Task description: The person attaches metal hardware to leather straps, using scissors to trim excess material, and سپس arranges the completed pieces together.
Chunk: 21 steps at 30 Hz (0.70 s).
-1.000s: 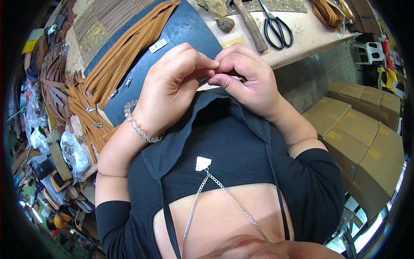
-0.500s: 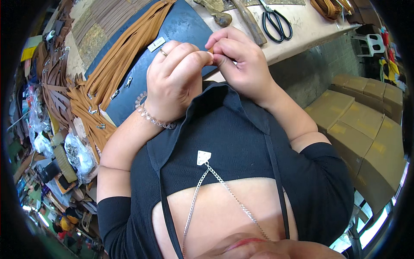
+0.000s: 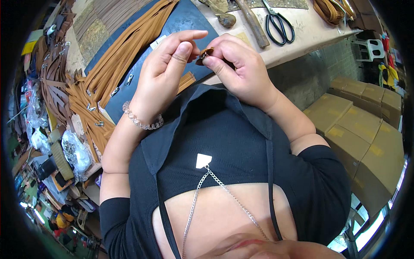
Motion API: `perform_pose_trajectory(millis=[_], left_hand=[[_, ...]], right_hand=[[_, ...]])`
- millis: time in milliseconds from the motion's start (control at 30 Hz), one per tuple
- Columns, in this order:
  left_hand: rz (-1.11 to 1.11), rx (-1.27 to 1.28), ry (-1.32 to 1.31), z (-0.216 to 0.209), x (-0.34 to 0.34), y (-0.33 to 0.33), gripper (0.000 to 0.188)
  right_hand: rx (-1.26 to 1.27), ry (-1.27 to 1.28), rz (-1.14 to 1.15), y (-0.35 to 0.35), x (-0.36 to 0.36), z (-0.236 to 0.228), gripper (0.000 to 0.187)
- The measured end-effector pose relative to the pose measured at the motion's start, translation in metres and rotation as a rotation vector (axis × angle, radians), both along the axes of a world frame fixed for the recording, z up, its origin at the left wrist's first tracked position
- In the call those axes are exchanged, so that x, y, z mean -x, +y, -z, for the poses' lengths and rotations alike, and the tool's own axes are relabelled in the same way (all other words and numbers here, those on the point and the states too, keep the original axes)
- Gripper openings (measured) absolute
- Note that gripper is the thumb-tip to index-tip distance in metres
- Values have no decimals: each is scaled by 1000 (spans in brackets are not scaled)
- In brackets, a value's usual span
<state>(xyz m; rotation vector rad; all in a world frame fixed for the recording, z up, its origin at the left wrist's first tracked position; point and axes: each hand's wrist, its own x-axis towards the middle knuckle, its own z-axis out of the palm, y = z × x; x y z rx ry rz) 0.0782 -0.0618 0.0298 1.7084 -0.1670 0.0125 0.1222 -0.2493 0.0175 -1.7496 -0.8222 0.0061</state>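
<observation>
My right hand (image 3: pixel 239 64) pinches a folded brown strap end (image 3: pixel 207 53) between thumb and fingers, with a bit of dark metal showing on it. Beside it, my left hand (image 3: pixel 166 69) has its fingers stretched out and the thumb apart, holding nothing that I can see. Under the left wrist, part of a tan strap (image 3: pixel 186 81) shows over the blue board. A bundle of long tan straps (image 3: pixel 129 49) lies on the blue board (image 3: pixel 185 21) to the left. Small metal buckles (image 3: pixel 129 79) rest near the bundle's end.
At the back lie a wooden-handled hammer (image 3: pixel 254 26) and black-handled scissors (image 3: pixel 279 29), with a coiled brown strap bundle (image 3: pixel 326 9) farther right. Dark brown straps (image 3: pixel 56 86) hang at the left. Stacked cardboard boxes (image 3: pixel 353 129) and a white stool (image 3: pixel 371 49) stand to the right.
My left hand has let go and drawn back to the left, its fingers opening. My right hand keeps its pinch, and the brown strap end now shows between the hands.
</observation>
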Motion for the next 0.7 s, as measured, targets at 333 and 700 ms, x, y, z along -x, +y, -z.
perform_pose_trajectory(millis=[333, 700], left_hand=[[-56, 69, 36, -9, 9, 4, 24], [21, 233, 301, -3, 6, 5, 17]], right_hand=[[23, 60, 9, -6, 3, -2, 12], [0, 48, -71, -13, 1, -8, 13]])
